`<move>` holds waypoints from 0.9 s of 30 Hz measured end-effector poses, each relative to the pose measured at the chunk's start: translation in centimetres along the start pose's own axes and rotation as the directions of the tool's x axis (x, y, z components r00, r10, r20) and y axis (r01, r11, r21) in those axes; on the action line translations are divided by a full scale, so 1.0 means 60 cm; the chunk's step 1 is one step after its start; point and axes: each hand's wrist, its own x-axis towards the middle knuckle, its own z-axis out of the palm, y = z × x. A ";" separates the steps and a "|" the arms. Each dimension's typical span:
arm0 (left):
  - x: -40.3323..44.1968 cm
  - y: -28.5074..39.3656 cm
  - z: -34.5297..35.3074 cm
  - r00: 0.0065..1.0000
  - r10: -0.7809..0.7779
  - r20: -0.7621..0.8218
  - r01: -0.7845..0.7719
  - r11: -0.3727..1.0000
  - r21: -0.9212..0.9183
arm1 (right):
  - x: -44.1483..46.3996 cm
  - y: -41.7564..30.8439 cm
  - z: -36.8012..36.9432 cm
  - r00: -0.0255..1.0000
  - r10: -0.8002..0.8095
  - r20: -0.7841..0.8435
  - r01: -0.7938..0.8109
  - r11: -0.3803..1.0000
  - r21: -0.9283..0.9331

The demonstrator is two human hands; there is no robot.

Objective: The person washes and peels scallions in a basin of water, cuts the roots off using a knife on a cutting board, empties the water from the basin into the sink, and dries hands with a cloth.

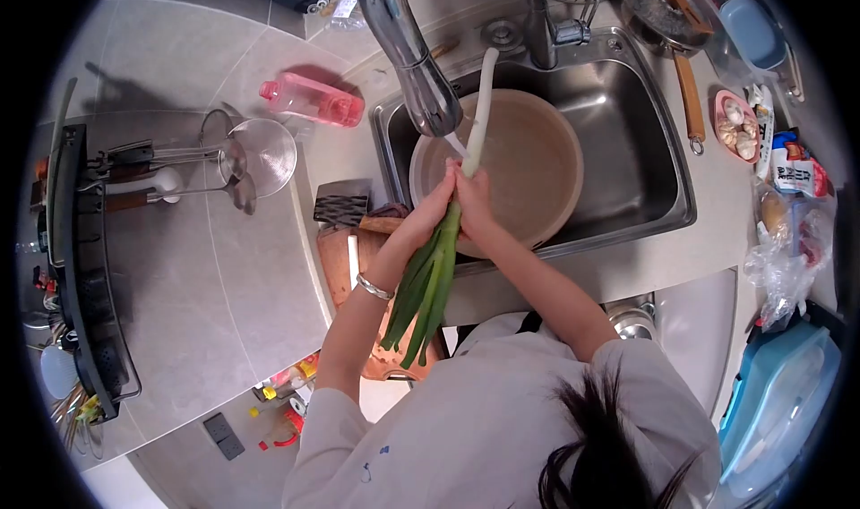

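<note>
Both my hands grip a long green onion (481, 106) over a beige basin (555, 142) in the sink. Its white stalk points away from me, and its green leaves hang down between my forearms. My left hand (439, 200), below a silver bracelet, is wrapped round the stalk from the left. From the other side my right hand (475, 197) closes on it, touching the left. Water runs from the chrome faucet (434, 111) onto the stalk just above my fingers. Parts of both hands' fingers are hidden behind the stalk.
The steel sink (640, 142) surrounds the basin. Left of it are a pink bottle (313, 100) and a wooden cutting board (336, 263). A lidded pan (663, 12), a pink bowl of garlic (736, 128) and food packets (797, 169) stand to the right. Ladles and a strainer (264, 157) hang at left.
</note>
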 end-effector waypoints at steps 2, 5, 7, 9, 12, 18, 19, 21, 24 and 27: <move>-0.014 0.000 0.008 0.999 0.042 -0.005 -0.042 0.997 0.065 | 0.014 0.009 -0.004 0.998 -0.011 0.067 0.016 0.998 -0.062; -0.015 -0.011 0.001 0.997 0.071 -0.007 -0.068 0.976 0.207 | 0.060 -0.034 -0.011 0.987 0.147 0.071 -0.142 0.987 -0.068; -0.051 -0.021 0.001 0.999 0.023 0.028 -0.033 0.918 0.394 | 0.103 -0.060 -0.021 0.973 0.225 0.047 -0.225 0.974 -0.014; -0.081 -0.011 0.009 0.999 0.009 -0.033 0.010 0.840 0.542 | 0.147 -0.047 -0.041 0.977 0.212 0.014 -0.212 0.974 0.074; -0.065 -0.032 -0.002 0.972 0.235 -0.029 -0.119 0.593 0.796 | 0.076 0.008 -0.021 1.000 -0.018 -0.022 0.015 0.991 -0.132; -0.087 -0.091 -0.007 0.947 0.315 -0.060 -0.022 0.249 0.968 | 0.110 -0.001 -0.032 0.987 0.047 -0.156 -0.090 0.955 -0.282; -0.101 -0.089 -0.006 0.947 0.319 -0.050 -0.031 0.243 0.969 | 0.134 -0.011 -0.043 0.988 0.072 -0.136 -0.115 0.933 -0.341; -0.122 -0.085 -0.012 0.944 0.328 -0.023 -0.056 0.230 0.972 | 0.158 -0.031 -0.057 0.987 0.118 -0.106 -0.154 0.877 -0.456; -0.104 -0.087 -0.017 0.920 0.391 -0.030 -0.048 0.187 0.981 | 0.115 0.065 -0.024 0.962 -0.223 -0.160 0.104 0.835 -0.541; -0.109 -0.103 -0.019 0.922 0.386 -0.032 -0.039 0.175 0.984 | 0.092 0.087 -0.014 0.996 -0.029 -0.086 -0.013 0.895 -0.445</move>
